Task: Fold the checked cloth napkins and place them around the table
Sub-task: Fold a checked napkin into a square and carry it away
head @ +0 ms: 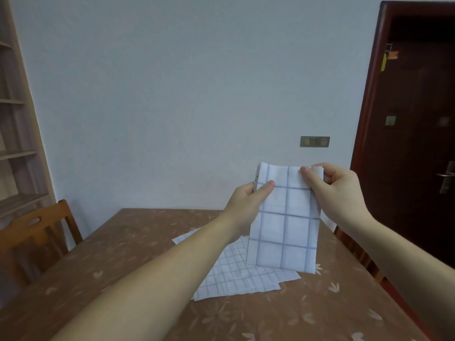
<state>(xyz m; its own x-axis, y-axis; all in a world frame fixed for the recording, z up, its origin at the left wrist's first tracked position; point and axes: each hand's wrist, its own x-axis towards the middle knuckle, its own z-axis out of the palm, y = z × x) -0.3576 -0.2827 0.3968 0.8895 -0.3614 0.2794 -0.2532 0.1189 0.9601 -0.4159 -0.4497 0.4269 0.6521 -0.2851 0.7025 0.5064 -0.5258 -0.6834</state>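
you've got one folded napkin pinched up top by your left hand and right hand; the unfolded pile on the surface is left, nothing placed yet

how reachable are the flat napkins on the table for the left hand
Probably yes once freed: the left hand pinches the folded napkin, and the flat napkins lie uncovered on the table below.

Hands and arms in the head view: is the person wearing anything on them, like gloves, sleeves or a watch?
Nothing is worn. The left hand and right hand have no gloves, and no rings, watch or bracelet show. The left forearm and right forearm are uncovered to the picture's edge, with no sleeve in view.
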